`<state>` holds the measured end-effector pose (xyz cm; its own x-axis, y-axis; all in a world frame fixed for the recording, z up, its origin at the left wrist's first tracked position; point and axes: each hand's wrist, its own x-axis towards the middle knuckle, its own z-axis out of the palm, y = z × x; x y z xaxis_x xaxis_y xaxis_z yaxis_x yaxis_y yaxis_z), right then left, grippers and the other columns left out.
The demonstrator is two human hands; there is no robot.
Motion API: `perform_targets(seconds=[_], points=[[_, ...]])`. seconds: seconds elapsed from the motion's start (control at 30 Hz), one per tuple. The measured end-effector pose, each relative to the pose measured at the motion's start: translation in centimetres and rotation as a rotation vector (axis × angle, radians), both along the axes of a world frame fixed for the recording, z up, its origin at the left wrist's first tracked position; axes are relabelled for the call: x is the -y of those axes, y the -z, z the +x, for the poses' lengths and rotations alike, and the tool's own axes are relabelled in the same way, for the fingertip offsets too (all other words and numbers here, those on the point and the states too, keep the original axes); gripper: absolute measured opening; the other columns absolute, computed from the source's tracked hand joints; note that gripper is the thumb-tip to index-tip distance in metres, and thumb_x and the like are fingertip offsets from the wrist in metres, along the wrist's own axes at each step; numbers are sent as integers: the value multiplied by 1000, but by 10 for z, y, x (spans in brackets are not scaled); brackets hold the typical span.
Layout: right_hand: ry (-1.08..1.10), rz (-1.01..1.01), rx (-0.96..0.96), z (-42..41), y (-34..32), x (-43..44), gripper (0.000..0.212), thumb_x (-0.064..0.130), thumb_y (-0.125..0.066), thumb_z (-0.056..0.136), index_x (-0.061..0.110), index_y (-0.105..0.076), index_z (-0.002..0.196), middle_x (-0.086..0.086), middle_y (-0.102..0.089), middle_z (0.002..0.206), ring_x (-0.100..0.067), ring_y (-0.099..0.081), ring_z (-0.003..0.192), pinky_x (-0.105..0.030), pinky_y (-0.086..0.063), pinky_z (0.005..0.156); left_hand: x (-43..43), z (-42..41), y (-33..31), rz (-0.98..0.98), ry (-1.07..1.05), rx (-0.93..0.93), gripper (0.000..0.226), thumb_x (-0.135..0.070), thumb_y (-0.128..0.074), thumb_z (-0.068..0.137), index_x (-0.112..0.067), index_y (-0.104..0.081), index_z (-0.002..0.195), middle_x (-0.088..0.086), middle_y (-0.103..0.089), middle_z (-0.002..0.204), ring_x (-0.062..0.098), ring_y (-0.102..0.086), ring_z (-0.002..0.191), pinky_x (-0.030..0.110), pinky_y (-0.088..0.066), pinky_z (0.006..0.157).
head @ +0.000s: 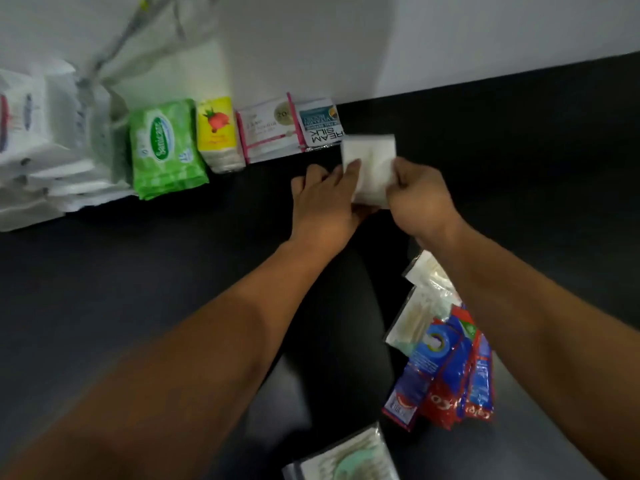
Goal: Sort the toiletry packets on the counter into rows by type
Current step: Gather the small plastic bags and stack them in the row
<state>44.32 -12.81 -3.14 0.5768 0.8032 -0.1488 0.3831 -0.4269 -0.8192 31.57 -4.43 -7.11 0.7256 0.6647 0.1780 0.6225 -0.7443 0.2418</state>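
A plain white packet [372, 161] is held over the black counter [138, 271] by both hands. My left hand [325, 202] pinches its left edge and my right hand [419, 199] grips its right edge. Behind it, along the wall, stand a Cream Silk sachet [320, 123], a white and pink packet [268, 131], a yellow packet with a red fruit [218, 133] and a green wipes pack [166, 147]. Red and blue toothpaste sachets [446, 372] lie at the lower right, partly under my right forearm.
White packs [41, 143] are heaped at the far left against the wall. Clear cotton bud packets [420, 306] lie beside the toothpaste sachets, and another clear packet [346, 459] sits at the bottom edge. A white wall [381, 39] backs the counter.
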Motion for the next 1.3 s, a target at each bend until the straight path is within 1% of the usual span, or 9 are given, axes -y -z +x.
perform_targets(seconds=[0.1, 0.23, 0.4, 0.63, 0.93, 1.07, 1.13, 1.2, 1.3], points=[[-45, -16, 26, 35, 3, -10, 33, 2, -47, 95, 10, -63, 123, -5, -68, 113, -13, -66, 103, -19, -53, 91, -4, 34, 5, 20, -71, 8, 75, -58, -51, 89, -23, -34, 152, 0, -51, 145, 29, -41, 119, 37, -24, 85], [-89, -26, 50, 60, 2, -28, 37, 3, -46, 98, 8, -56, 134, -2, -62, 124, -12, -60, 112, -5, -48, 82, -16, 54, 8, 84, -167, 19, 75, -62, -55, 87, -26, -37, 151, 3, -49, 143, 32, -38, 128, 43, -29, 96], [-179, 3, 29, 76, 2, -49, 46, 1, -44, 99, 1, -43, 145, -12, -54, 140, -20, -53, 127, -30, -42, 110, -32, 66, 10, 141, -237, -3, 74, -61, -53, 86, -25, -39, 150, 5, -49, 142, 34, -38, 129, 45, -27, 99], [-208, 37, -47, 88, 4, -70, 43, -1, -43, 99, -1, -46, 142, -11, -58, 132, -18, -58, 119, -24, -47, 103, -47, 79, 4, 157, -307, -79, 73, -62, -49, 87, -24, -40, 149, 13, -34, 155, 39, -35, 133, 52, -26, 104], [-244, 9, -47, 90, -3, -76, 40, -1, -43, 97, 3, -52, 136, -11, -60, 126, -21, -59, 114, -32, -50, 102, -46, 80, -3, 109, -294, -84, 83, -65, -47, 85, -21, -32, 153, 12, -40, 150, 37, -38, 129, 50, -26, 104], [-201, 47, -100, 88, -14, -60, 44, -1, -44, 96, 10, -49, 139, 6, -54, 122, -6, -54, 103, -9, -47, 91, -31, 73, -21, 16, -281, -75, 104, -71, -57, 80, -19, -13, 159, 10, -26, 160, 33, -30, 139, 52, -23, 113], [-151, 46, -117, 89, -19, -45, 51, 4, -45, 100, 8, -35, 149, 7, -46, 133, -5, -49, 113, 0, -38, 93, -16, 67, -32, -12, -313, 8, 95, -67, -57, 84, -20, -19, 157, 7, -29, 160, 31, -30, 141, 49, -23, 112], [-106, 4, -100, 88, -21, -27, 57, 11, -47, 101, 13, -27, 154, 0, -36, 154, -14, -41, 136, -15, -30, 110, 5, 60, -42, -36, -352, 94, 78, -60, -57, 88, -22, -33, 152, 5, -38, 154, 28, -35, 138, 46, -27, 109], [-84, -48, -23, 84, -22, 12, 51, 13, -48, 100, 17, -38, 150, -3, -45, 150, -17, -46, 134, -19, -35, 104, 45, 50, -50, -162, -291, 207, 53, -43, -63, 91, -17, -54, 137, 7, -55, 136, 27, -51, 122, 43, -40, 102]])
